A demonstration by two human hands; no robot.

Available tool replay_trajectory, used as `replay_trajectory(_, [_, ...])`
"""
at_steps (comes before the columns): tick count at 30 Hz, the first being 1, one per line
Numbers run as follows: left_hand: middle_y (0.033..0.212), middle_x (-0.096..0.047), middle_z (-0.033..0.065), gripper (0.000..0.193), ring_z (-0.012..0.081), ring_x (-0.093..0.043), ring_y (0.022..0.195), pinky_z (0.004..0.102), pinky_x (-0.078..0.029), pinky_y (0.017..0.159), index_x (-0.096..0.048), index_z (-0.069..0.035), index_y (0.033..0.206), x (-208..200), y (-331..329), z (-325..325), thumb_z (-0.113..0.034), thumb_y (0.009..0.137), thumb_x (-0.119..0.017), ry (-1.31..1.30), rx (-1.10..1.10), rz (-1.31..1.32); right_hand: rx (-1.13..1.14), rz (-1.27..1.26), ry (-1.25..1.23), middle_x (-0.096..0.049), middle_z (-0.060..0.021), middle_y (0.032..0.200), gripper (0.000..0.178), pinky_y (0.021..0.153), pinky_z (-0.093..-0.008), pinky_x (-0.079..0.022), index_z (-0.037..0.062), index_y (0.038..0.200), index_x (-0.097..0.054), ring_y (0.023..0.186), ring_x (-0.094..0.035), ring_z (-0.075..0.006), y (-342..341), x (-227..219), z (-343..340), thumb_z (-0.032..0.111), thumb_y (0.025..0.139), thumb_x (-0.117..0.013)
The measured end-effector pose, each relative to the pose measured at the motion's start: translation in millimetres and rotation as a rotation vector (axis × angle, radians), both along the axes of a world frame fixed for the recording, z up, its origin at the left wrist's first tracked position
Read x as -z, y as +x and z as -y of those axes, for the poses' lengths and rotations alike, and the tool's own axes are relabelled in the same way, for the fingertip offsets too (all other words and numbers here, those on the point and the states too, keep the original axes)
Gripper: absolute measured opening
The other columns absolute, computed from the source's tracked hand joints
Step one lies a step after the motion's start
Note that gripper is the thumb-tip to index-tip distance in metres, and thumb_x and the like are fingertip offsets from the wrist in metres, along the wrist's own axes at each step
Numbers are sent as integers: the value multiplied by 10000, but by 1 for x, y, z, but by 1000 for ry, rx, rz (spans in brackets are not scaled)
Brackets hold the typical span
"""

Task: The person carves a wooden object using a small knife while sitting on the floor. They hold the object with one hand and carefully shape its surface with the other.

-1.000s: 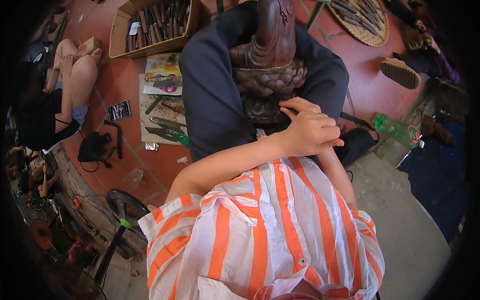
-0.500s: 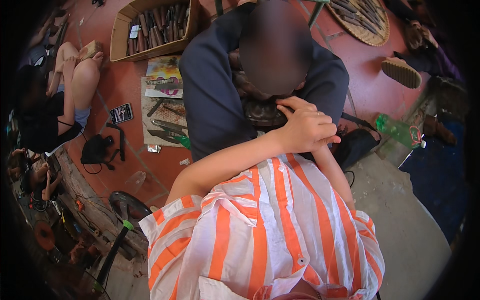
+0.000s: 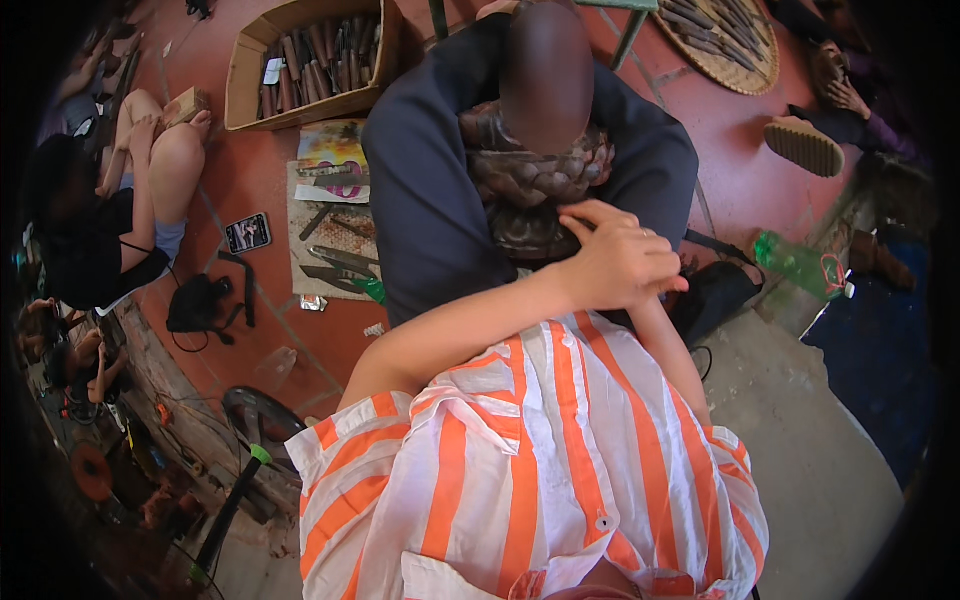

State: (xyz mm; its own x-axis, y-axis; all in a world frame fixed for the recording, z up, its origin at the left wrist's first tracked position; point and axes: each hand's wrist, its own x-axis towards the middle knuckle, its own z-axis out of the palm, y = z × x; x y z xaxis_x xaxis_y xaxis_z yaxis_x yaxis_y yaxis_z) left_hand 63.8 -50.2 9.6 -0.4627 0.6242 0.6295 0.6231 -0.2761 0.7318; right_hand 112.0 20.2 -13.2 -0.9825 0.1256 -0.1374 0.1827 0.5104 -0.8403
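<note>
Dark wooden carving (image 3: 540, 178) sat between dark trouser legs (image 3: 430, 220), petal rows (image 3: 500, 168) already shaped; what was left, couldn't tell; left hand (image 3: 622, 262) was half-curled, fingertips (image 3: 568, 212) by the base's (image 3: 525, 236) right edge, any grip unclear; right hand was hidden behind it, so no clue there.

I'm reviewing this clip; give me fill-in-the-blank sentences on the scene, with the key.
1. The carving near the left hand is coloured dark ____.
2. The striped shirt is white and ____.
3. The plastic bottle at the right is ____.
4. The phone lies on the tiled ____.

Key: brown; orange; green; floor.
</note>
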Motion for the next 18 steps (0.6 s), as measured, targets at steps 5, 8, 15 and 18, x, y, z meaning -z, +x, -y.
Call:
replay_trajectory(5, [618, -489, 79, 391, 282, -540, 579, 379, -435, 624, -488, -79, 630, -2, 10, 2, -400, 826, -595, 18, -44, -33, 2, -29, 83, -677, -98, 954, 237, 868, -307, -490, 19, 981, -683, 941, -643, -236, 5, 15, -6, 96, 761, -723])
replay_trajectory(8, [626, -499, 84, 357, 299, -561, 622, 396, -443, 644, -498, -74, 638, 2, 5, 0, -372, 804, -605, -4, -14, -1, 24, -114, 117, -683, -111, 938, 220, 815, -302, -510, 14, 951, -687, 909, -652, -231, -7, -5, 2, 99, 753, -730])
replay_trajectory(15, [610, -519, 55, 302, 255, -596, 606, 380, -435, 611, -514, -90, 652, -6, 3, 0, -319, 786, -659, 0, -47, -23, -46, -33, 79, -673, -116, 976, 246, 823, -300, -502, 10, 984, -666, 937, -641, -234, -3, 2, -3, 88, 758, -728])
replay_trajectory(18, [609, -519, 54, 310, 257, -599, 608, 384, -438, 613, -510, -91, 647, 0, 2, 0, -324, 795, -652, -5, -5, -8, 58, -163, 61, -675, -119, 967, 258, 820, -302, -504, 11, 988, -668, 928, -646, -234, 0, 8, 3, 81, 749, -737])
